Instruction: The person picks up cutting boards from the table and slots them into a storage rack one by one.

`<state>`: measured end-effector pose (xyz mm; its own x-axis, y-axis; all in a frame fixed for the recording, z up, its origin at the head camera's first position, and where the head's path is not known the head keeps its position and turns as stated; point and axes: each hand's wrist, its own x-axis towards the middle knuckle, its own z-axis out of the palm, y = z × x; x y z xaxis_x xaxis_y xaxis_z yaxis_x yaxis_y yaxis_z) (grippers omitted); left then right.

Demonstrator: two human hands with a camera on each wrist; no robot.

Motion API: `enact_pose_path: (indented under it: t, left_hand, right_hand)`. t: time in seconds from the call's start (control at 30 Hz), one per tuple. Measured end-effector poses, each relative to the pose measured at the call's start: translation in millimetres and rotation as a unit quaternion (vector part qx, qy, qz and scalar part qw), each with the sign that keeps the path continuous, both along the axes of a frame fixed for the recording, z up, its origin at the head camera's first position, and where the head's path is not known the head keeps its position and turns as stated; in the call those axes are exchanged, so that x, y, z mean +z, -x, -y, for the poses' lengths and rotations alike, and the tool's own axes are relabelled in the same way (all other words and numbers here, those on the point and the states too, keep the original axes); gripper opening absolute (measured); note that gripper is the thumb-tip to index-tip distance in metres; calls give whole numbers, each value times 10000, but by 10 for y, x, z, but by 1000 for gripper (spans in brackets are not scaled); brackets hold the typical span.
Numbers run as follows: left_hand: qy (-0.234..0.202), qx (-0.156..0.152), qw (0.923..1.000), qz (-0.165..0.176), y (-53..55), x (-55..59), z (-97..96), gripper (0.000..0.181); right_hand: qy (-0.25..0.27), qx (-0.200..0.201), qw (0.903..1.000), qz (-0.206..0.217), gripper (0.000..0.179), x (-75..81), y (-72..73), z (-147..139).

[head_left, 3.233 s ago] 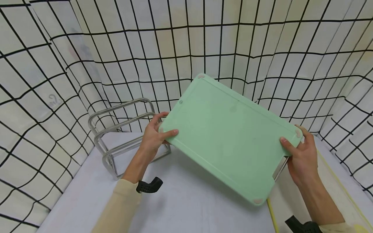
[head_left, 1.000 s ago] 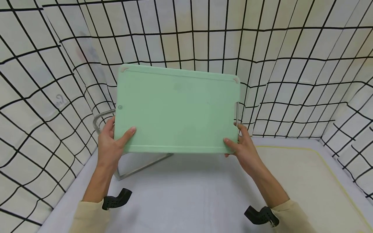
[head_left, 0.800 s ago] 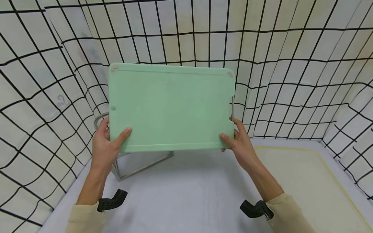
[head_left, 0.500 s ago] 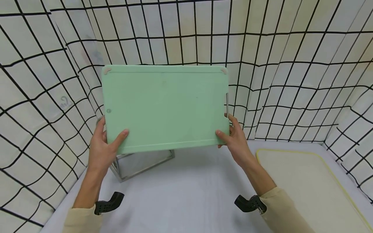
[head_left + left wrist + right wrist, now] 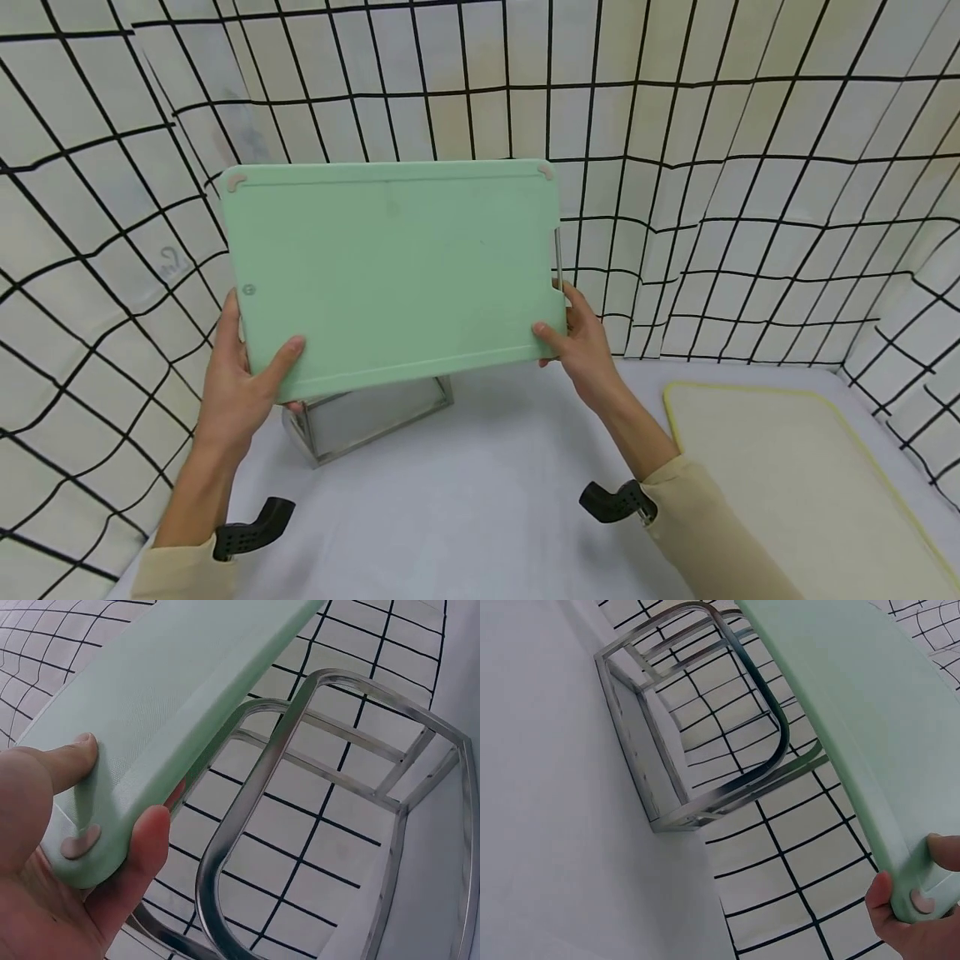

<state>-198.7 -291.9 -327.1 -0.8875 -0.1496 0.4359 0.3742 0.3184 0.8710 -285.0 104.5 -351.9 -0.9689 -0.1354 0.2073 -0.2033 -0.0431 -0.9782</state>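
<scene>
A light green cutting board (image 5: pixel 397 267) with pinkish corner pads is held up above the table by both hands. My left hand (image 5: pixel 232 383) grips its lower left corner, thumb on the near face and fingers behind. At the lower right corner my right hand (image 5: pixel 588 350) pinches the board the same way, just below the metal-barred handle slot. Behind and below the board stands a metal rack (image 5: pixel 375 425), mostly hidden in the head view. Both wrist views show its bent upright loops; the left wrist view has the rack (image 5: pixel 247 787) close beyond the board's edge, board and rack apart at the base.
A pale mat with a yellow border (image 5: pixel 795 467) lies on the white table (image 5: pixel 450 517) at the right. Black wire grid panels (image 5: pixel 675 192) against a white backing enclose the table at the back and on both sides.
The board has gone from tilted at the right to nearly level, and has moved left over the rack. My left hand has shifted left with it, and my right hand has come left and up.
</scene>
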Motion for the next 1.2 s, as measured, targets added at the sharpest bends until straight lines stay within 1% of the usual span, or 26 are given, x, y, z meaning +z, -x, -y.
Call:
enact_pose_path:
  t: [0.2,0.23,0.33,0.43,0.53,0.67,0.73,0.83,0.9,1.07,1.2]
  left_hand:
    - [-258,38,9997,-31,-23,8,81,98]
    - [-360,-33,9993,-68,-28,11,100,99]
    - [-452,-202,9986,-182,-50,13,165,106]
    - [-710,-455,9961,-265,-82,17,236,111]
    - [-842,-491,9949,-253,-119,20,294,110]
    - [-954,-336,9947,-190,-159,15,342,106]
    - [-993,-208,9947,-182,-176,5,358,105]
    - [-1080,-32,9938,-255,-196,-15,391,103]
    - [-1140,139,9929,-319,-203,-24,410,104]
    - [-1416,481,9880,-388,-187,-13,448,106]
    - [-1587,580,9847,-426,-170,3,462,105]
  right_hand:
    - [50,104,9999,25,68,18,83,108]
    - [44,123,9999,10,68,23,103,127]
    - [-11,176,9998,-8,68,49,160,189]
    - [-62,202,9998,-38,69,75,201,251]
    - [-107,243,9996,-67,71,88,229,314]
    - [-224,314,9991,-147,74,90,261,379]
    - [-307,349,9987,-201,75,94,279,404]
    - [-509,386,9973,-356,76,125,305,449]
    - [-647,424,9958,-479,78,157,324,484]
    - [-896,540,9918,-735,82,238,379,561]
    - [-1012,630,9900,-760,82,264,420,595]
